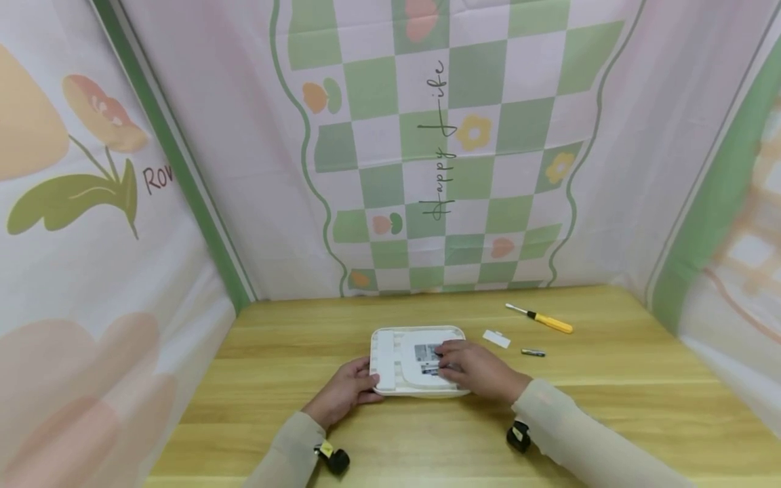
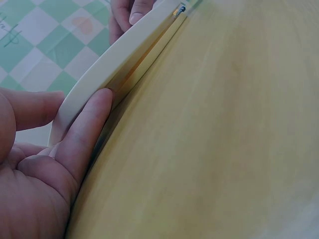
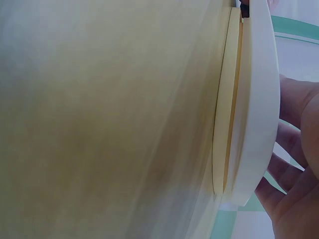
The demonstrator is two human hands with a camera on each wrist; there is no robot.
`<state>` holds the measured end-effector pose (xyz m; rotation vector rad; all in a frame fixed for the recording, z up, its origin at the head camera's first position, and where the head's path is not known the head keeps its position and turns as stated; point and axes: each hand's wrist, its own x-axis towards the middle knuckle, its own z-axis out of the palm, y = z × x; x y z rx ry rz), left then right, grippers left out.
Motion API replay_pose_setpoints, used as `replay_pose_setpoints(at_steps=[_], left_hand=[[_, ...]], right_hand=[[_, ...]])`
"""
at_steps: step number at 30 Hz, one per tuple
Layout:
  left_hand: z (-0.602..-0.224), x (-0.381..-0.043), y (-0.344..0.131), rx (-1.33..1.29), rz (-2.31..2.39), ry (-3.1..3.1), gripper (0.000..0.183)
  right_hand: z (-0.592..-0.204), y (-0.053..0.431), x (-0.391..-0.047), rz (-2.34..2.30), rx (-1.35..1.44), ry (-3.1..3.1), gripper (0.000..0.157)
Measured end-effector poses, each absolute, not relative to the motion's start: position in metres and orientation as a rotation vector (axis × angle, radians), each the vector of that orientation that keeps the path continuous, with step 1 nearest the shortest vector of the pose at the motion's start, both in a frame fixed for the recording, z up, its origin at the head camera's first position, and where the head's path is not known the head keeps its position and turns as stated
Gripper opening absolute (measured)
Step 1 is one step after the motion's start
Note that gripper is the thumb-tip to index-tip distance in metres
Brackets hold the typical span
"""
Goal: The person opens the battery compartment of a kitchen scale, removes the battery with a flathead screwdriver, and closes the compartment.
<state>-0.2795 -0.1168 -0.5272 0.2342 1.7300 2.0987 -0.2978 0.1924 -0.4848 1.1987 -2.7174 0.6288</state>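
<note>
A white, rounded rectangular device (image 1: 386, 359) lies with its underside up on the table, its kind not clear. My left hand (image 1: 349, 388) pinches its left edge, thumb on top and fingers underneath, as the left wrist view also shows. Over the grey label (image 1: 425, 352) and the battery bay, my right hand (image 1: 482, 369) reaches in from the right, fingers spread apart and touching the device. A battery (image 1: 430, 370) shows in the bay, partly covered by that hand. In the right wrist view the right fingertips are hidden behind the device's rim (image 3: 261, 109).
Right of the device lie a small white battery cover (image 1: 497, 339) and a loose battery (image 1: 533, 352). Farther back is a screwdriver (image 1: 552, 322) with a yellow handle. A printed curtain (image 1: 378, 196) stands behind the wooden table (image 1: 293, 325).
</note>
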Motion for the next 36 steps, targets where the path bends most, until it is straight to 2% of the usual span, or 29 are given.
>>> replay_pose_setpoints(at_steps=[18,36], left_hand=[[-0.5272,-0.2789,-0.1163,0.252,2.088,1.724,0.054],[-0.5258,-0.2797,-0.1173,0.229,2.085,1.723,0.054]], right_hand=[[-0.4884,0.1932,-0.2975,0.816,1.152,-2.651,0.013],[-0.4896,0.2018,-0.3008,0.882,1.043,-2.648,0.016]])
